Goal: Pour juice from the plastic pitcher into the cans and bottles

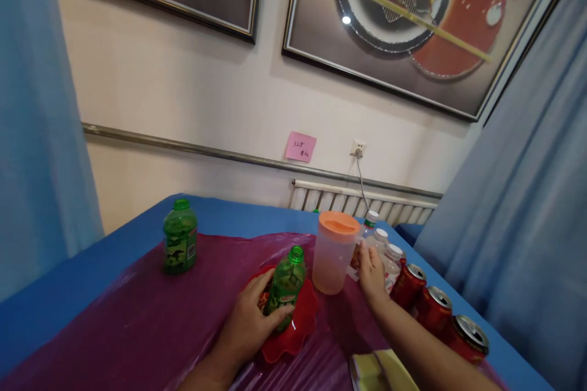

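My left hand [250, 321] is wrapped round a green plastic bottle [288, 284] with no cap on its neck. The bottle leans slightly to the right, over a red scalloped dish [303, 324]. Just right of the dish stands a translucent pitcher [328, 266] with an orange lid [339, 224]. My right hand [372, 272] reaches past the pitcher beside several white-capped bottles [393, 259]. Its fingers look stretched out and I see nothing held in them; whether they touch a bottle is unclear.
Another green bottle [180, 238], uncapped, stands at the left. Several red cans [433, 308] line the right side. Purple plastic sheeting [151, 317] covers part of the blue table [50, 305]. A yellow item [380, 369] lies under my right forearm. A radiator [330, 195] is behind.
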### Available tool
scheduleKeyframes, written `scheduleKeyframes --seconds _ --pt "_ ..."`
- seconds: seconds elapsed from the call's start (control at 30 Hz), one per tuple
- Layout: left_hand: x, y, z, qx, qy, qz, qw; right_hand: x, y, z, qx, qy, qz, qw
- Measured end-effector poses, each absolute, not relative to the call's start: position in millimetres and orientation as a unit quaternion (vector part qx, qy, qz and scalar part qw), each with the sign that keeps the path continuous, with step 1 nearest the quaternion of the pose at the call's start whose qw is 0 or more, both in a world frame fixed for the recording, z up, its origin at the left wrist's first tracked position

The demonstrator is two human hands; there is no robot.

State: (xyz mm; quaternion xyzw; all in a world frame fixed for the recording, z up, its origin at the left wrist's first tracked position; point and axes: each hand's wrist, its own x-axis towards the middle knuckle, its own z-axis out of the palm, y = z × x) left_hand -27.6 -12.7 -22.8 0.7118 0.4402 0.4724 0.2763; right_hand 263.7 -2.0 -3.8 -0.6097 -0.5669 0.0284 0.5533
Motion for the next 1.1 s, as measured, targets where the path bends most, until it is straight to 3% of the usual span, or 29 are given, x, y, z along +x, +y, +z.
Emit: scheduleKeyframes --seconds 0.1,0.27,0.47,0.73,0.93,1.1 --pt "-28.6 -10.4 -23.3 0.698 0.449 0.481 0.282 263.1 -2.3 -13.8 -0.613 -0.486 0.089 0.617" --pt "-28.6 -7.9 -24.2 0.67 0.475 0.483 0.303 267.9 -13.1 -19.1 -0.606 -0.479 0.112 0.625" --pt "-29.4 -9.0 -22.7 0.683 0.479 0.478 0.275 247.2 -56.0 -16.5 -0.556 -0.526 -0.01 0.644" --pt "-32.1 -6.1 -35.6 0.761 0.389 0.443 0.271 158.8 -56.7 -17.3 -0.465 -0.657 0.245 0.54" --pt "-33.5 -2.6 -37.3 0.757 0.377 0.438 0.304 148.0 -39.8 -3.4 -0.458 -0.63 0.276 0.563" --pt "-32.7 -8.7 -31.7 0.731 0.374 0.481 0.308 183.3 -76.7 15.0 -0.458 -0.574 0.284 0.617"
